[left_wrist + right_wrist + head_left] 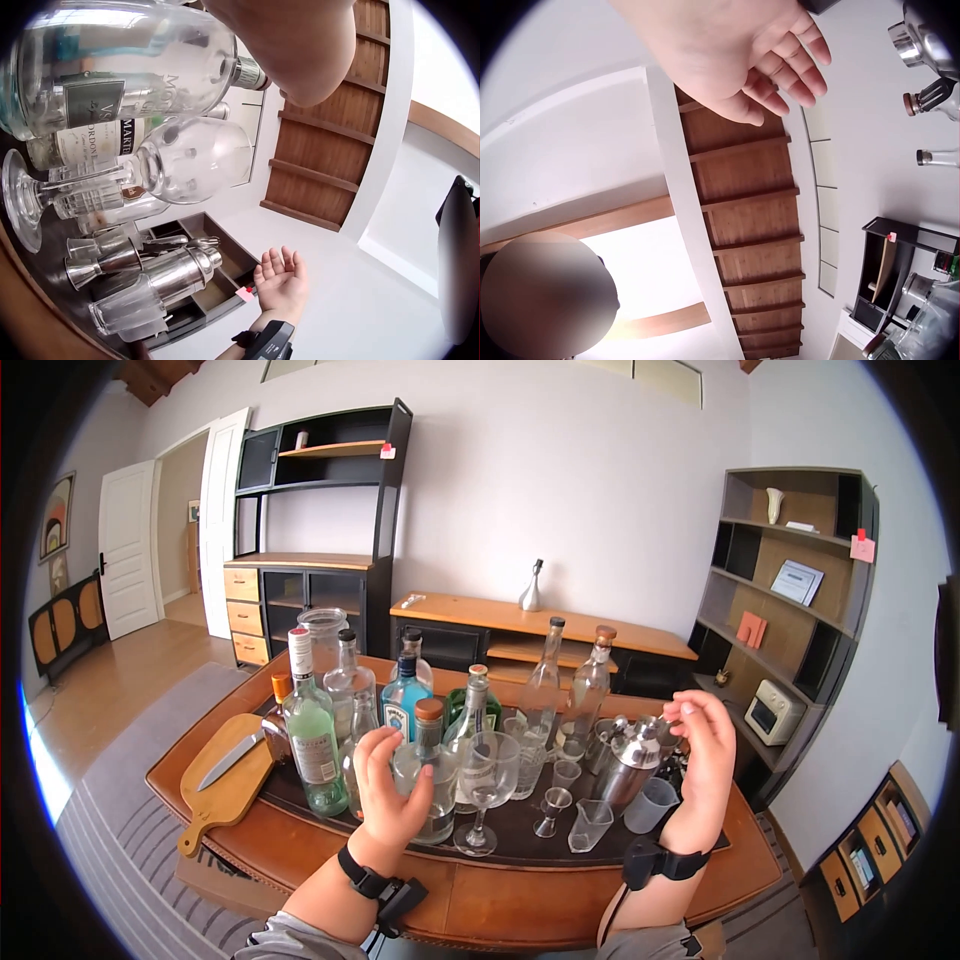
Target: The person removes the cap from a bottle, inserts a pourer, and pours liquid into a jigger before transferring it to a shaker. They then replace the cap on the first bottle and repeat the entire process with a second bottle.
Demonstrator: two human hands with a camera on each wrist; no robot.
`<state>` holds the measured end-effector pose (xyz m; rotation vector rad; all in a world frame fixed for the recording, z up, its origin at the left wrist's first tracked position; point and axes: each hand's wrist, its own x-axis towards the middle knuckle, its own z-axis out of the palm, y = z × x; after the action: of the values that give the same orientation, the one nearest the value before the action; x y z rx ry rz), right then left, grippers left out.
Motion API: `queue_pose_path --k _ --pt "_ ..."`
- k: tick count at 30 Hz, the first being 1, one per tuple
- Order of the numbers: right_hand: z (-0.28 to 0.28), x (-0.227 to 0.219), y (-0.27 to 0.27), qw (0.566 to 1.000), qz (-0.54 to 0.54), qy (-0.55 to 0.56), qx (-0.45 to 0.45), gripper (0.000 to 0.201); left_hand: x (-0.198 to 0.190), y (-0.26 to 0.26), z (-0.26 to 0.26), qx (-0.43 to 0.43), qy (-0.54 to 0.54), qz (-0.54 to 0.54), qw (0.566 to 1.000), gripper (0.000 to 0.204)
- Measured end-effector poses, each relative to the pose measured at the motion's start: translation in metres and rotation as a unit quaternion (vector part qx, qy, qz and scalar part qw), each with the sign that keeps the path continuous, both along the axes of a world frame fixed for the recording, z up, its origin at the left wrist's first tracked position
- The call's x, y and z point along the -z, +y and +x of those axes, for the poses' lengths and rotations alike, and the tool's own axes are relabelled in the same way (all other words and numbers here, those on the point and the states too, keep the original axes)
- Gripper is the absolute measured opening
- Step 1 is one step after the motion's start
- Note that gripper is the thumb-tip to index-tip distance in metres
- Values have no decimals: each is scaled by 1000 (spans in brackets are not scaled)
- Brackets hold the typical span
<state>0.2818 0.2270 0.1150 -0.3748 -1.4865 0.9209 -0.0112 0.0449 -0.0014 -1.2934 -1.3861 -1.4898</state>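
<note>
My left hand (pixel 392 792) is raised at the near side of a crowd of bottles, its fingers loosely bent. Right behind it stands a clear bottle (pixel 437 822) with a wooden-topped stopper, partly covered by the hand. To its right is a stemmed glass (pixel 490 768), also large in the left wrist view. My right hand (pixel 706 750) hovers at the right end, fingers relaxed and a little curved, beside a steel cocktail shaker (pixel 627 768). In the right wrist view its palm (pixel 720 52) shows nothing held. A frosted cup (pixel 652 806) stands below it.
On the left, a knife (pixel 230 762) lies on a wooden cutting board (pixel 195 815). A green-tinted bottle (pixel 318 760), a blue bottle (pixel 405 695) and several others crowd the dark mat. A jigger (pixel 551 812) and a small glass pitcher (pixel 590 826) stand near the front.
</note>
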Motion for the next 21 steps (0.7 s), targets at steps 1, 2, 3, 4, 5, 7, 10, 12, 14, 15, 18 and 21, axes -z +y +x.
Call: queue_pose_path --k 1,2,3,4,5,7,10,12,14,15,18,21 --pt "0 1 3 1000 -8 -6 0 16 0 0 0 -3 0 -5 1000 62" --pt "-2 2 4 1000 -5 -7 0 16 0 1 2 -4 -1 -10 1000 62" --pt "-5 1 -1 1000 -9 -10 0 16 1 2 4 -4 -3 -14 1000 63" --pt "-11 3 -4 1000 -7 -11 -24 16 2 3 4 -5 6 -23 1000 64" --pt "-18 4 -7 999 -6 -12 -47 16 4 4 5 -7 9 -23 1000 64" --pt "-39 10 -20 994 33 -64 -83 20 5 5 4 -13 19 -21 1000 64" --pt "-72 24 -38 946 190 -257 -48 34 9 8 4 -21 -24 -49 998 65" --pt "-86 41 -41 910 262 -320 -45 50 11 10 3 -22 -49 -82 995 67" --pt "-99 60 -36 893 271 -356 -39 54 13 15 0 -21 -66 -109 992 69" --pt "-105 69 -32 897 259 -356 -42 54 15 17 -1 -16 -68 -113 991 70" --pt "-117 67 -39 902 173 -392 -60 49 19 20 -5 -7 -81 -122 989 73" --pt "-123 70 -43 909 168 -379 -33 46 19 22 -5 1 -100 -125 987 75"
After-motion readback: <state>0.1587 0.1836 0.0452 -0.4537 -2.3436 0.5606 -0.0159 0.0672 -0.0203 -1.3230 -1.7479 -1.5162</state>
